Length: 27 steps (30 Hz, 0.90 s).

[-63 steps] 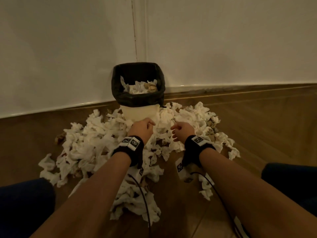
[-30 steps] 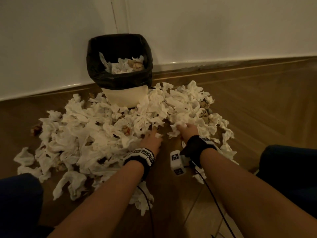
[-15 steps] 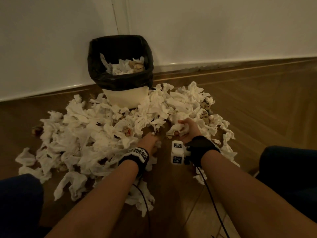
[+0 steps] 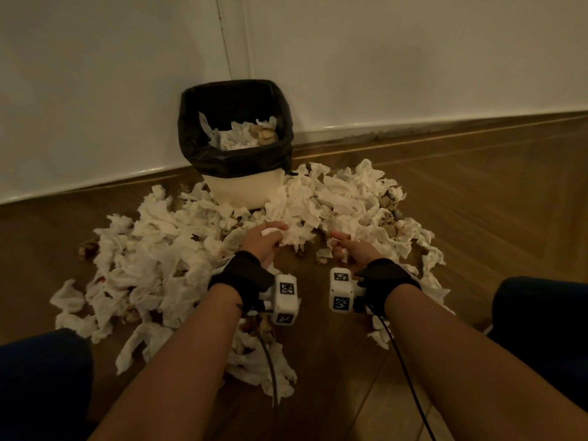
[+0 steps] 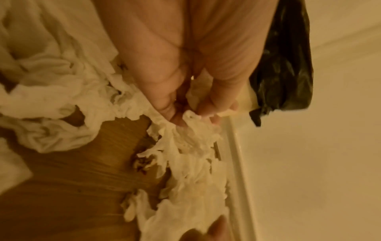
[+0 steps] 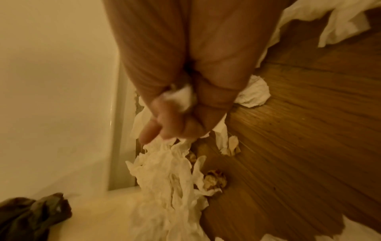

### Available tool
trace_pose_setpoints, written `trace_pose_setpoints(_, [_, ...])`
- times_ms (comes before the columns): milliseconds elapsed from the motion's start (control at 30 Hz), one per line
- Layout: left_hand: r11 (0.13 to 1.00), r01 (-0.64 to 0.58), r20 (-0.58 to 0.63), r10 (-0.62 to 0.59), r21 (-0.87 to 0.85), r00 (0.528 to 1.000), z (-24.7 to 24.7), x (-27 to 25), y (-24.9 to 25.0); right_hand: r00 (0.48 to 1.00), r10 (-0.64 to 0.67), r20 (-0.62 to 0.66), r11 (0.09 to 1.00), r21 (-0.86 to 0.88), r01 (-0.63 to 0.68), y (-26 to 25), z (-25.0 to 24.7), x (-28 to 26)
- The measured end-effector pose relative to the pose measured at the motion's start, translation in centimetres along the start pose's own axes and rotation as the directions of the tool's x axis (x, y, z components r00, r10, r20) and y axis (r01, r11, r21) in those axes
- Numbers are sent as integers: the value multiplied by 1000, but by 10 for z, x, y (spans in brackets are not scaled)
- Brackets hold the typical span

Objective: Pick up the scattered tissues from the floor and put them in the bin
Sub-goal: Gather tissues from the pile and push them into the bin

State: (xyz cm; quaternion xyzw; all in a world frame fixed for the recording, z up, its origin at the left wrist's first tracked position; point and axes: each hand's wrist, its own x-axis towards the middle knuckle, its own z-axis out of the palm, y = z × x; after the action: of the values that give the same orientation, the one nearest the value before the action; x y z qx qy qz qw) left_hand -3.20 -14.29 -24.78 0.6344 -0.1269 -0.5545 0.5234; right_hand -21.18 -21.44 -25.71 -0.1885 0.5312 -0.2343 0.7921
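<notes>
Tissues (image 4: 178,249) lie in a wide crumpled heap on the floor (image 4: 477,218), banked against the front of the bin (image 4: 241,189) and spreading to both sides of it. A few more already sit inside the bin. They are thin, white, torn and tangled, with some brown scraps mixed in.

Left of the bin's centre line, the left hand (image 4: 265,241) has its fingers curled round a wad, a loose tail trailing from it. Just to the right, the right hand (image 4: 351,249) is closed on a smaller wad, its forefinger sticking out.

Risk: such light, ragged sheets may slip or tear free on the way to the bin, since only part of each clump is held. Trailing ends could also snag neighbours and drag them along, then shed them short of the rim.
</notes>
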Motion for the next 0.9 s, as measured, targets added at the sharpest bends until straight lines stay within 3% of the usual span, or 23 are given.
trace_pose_setpoints(133, [952,140,63,-127,-272,990,-2,-2,15,997,56,60,998,9,-57,-2,9,-8])
trace_pose_setpoints(333, [809,129,52,-121,-574,991,-19,-11,26,993,24,115,999,-39,-19,-5,26,-16])
trace_pose_setpoints(433, [837,144,109,-101,-529,989,-29,-11,34,991,32,127,998,-61,-25,-6,32,-17])
trace_pose_setpoints(533, [962,136,171,-97,-238,980,-33,-8,39,995,17,96,994,-110,-7,-5,37,-19])
trace_pose_setpoints(667, [982,72,171,-42,-172,984,-35,-9,45,992,-65,105,991,-112,76,-9,48,-23])
trace_pose_setpoints(733, [958,122,207,-68,-259,976,-35,-11,51,986,-108,127,988,-101,121,-17,57,-26])
trace_pose_setpoints(800, [867,162,176,-88,-471,981,-32,-12,57,974,-151,168,986,-43,160,-26,69,-30])
trace_pose_setpoints(867, [809,103,108,-50,-579,993,-29,-10,66,955,-207,214,978,31,206,-37,83,-34])
trace_pose_setpoints(900, [830,65,77,-27,-554,997,-29,-11,71,944,-238,230,971,65,229,-42,91,-37])
